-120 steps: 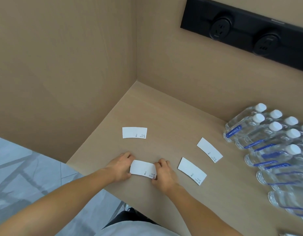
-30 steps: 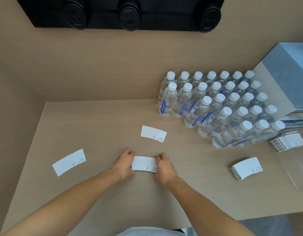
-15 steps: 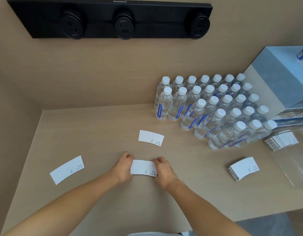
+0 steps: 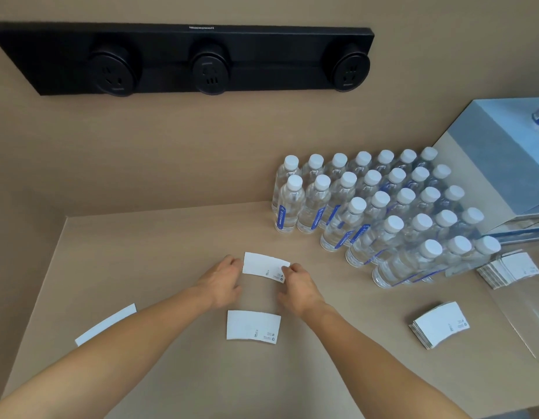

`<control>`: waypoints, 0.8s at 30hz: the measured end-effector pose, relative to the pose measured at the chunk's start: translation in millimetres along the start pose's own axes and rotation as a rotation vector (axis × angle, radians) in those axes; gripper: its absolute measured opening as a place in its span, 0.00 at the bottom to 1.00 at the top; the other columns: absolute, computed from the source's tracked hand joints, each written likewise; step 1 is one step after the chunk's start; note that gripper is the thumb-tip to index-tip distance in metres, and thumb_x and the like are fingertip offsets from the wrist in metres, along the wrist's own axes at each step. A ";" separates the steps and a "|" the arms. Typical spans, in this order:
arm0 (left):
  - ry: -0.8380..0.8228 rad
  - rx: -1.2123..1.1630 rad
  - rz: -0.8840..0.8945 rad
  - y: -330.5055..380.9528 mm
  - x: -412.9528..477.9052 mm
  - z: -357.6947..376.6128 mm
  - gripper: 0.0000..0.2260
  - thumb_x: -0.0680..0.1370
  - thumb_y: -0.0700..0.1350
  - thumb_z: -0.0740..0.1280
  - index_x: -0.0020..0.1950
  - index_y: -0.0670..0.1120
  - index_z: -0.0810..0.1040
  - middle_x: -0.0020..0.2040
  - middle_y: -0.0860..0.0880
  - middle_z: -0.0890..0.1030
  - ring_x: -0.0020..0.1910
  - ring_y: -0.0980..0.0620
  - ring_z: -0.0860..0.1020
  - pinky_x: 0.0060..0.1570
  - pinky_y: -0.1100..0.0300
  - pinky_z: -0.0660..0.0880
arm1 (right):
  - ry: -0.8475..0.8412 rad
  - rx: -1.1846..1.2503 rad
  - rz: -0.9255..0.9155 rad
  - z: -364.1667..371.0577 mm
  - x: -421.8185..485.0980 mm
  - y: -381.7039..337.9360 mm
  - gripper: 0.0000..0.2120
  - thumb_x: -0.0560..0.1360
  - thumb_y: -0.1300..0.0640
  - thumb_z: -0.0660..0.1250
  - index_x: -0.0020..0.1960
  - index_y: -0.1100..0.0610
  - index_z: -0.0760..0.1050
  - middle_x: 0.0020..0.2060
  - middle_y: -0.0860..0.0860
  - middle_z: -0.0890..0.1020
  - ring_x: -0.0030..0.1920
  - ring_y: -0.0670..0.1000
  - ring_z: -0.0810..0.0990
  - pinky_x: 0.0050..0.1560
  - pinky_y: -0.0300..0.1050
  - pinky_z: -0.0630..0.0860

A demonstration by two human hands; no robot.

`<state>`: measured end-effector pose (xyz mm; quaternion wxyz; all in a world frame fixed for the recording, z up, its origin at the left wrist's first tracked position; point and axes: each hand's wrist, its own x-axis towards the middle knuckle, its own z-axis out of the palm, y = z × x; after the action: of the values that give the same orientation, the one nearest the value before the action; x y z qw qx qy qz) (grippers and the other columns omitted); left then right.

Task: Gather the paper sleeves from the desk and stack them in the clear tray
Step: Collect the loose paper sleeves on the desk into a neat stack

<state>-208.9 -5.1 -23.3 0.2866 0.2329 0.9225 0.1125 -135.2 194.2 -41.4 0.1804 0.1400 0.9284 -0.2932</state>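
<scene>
A white paper sleeve [image 4: 263,265] lies on the desk between my hands. My left hand [image 4: 222,281] touches its left end and my right hand [image 4: 298,285] pinches its right end. Nearer to me, between my forearms, another white sleeve [image 4: 252,325] lies flat with nothing touching it. A single sleeve [image 4: 106,325] lies far left. A stack of sleeves [image 4: 440,323] sits on the desk at the right. The clear tray [image 4: 531,322] is at the right edge, with a fanned stack of sleeves [image 4: 508,269] in its far end.
Several rows of water bottles [image 4: 383,213] stand at the back right, close to the tray. A blue-grey box [image 4: 504,164] rises behind them. A black socket strip [image 4: 183,58] is on the back wall. A side wall bounds the desk at the left.
My hands have let go of the near sleeve, which stays on the desk, and have moved forward onto the farther sleeve. The camera has swung right since four seconds ago.
</scene>
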 end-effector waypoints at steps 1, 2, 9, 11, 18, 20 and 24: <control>0.005 0.002 0.003 2.0 6.2 -1.2 0.19 0.77 0.42 0.63 0.68 0.45 0.67 0.63 0.47 0.68 0.62 0.45 0.73 0.58 0.49 0.75 | 0.009 -0.011 -0.012 -1.1 6.7 -0.7 0.22 0.76 0.61 0.65 0.69 0.60 0.66 0.64 0.56 0.70 0.59 0.56 0.75 0.59 0.41 0.72; 0.009 0.003 0.005 3.9 12.7 -2.2 0.21 0.78 0.42 0.63 0.70 0.46 0.65 0.65 0.48 0.67 0.62 0.46 0.73 0.59 0.49 0.75 | 0.018 -0.046 -0.034 -2.4 12.4 -1.3 0.22 0.75 0.61 0.66 0.67 0.60 0.67 0.63 0.57 0.71 0.59 0.58 0.74 0.58 0.44 0.73; 0.031 -0.018 0.070 7.7 49.3 -2.9 0.23 0.75 0.38 0.65 0.70 0.45 0.66 0.66 0.47 0.66 0.63 0.45 0.73 0.61 0.49 0.74 | 0.014 -0.122 -0.085 -2.3 43.1 2.8 0.24 0.72 0.60 0.68 0.67 0.59 0.68 0.63 0.56 0.68 0.60 0.59 0.73 0.58 0.46 0.75; 0.015 -0.012 0.079 7.0 55.9 -1.3 0.24 0.74 0.36 0.65 0.70 0.45 0.66 0.67 0.47 0.66 0.64 0.46 0.72 0.63 0.49 0.73 | -0.005 -0.148 -0.087 -0.6 47.0 5.2 0.24 0.73 0.61 0.67 0.67 0.59 0.67 0.63 0.56 0.68 0.61 0.58 0.71 0.60 0.47 0.74; -0.016 -0.023 0.050 1.4 57.7 8.3 0.15 0.74 0.33 0.63 0.59 0.42 0.72 0.60 0.47 0.67 0.58 0.46 0.73 0.59 0.50 0.74 | -0.038 -0.192 -0.110 1.8 47.0 7.2 0.19 0.74 0.64 0.63 0.65 0.60 0.70 0.63 0.55 0.68 0.63 0.57 0.67 0.64 0.46 0.71; -0.020 -0.029 0.049 1.5 52.5 8.6 0.15 0.74 0.35 0.64 0.60 0.43 0.72 0.60 0.48 0.67 0.58 0.47 0.74 0.59 0.50 0.74 | -0.039 -0.192 -0.113 2.3 42.7 5.9 0.18 0.74 0.63 0.63 0.64 0.60 0.70 0.64 0.55 0.68 0.63 0.57 0.67 0.64 0.47 0.71; -0.022 -0.028 0.045 1.5 35.8 8.4 0.15 0.74 0.36 0.65 0.61 0.44 0.72 0.60 0.49 0.67 0.57 0.47 0.74 0.58 0.51 0.75 | -0.039 -0.178 -0.106 5.5 28.2 0.5 0.18 0.73 0.62 0.64 0.63 0.60 0.70 0.63 0.54 0.67 0.62 0.56 0.67 0.62 0.46 0.72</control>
<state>-229.4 14.5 -46.7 0.2973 0.2507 0.9122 0.1292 -158.8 195.7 -57.6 0.1943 0.0686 0.9532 -0.2213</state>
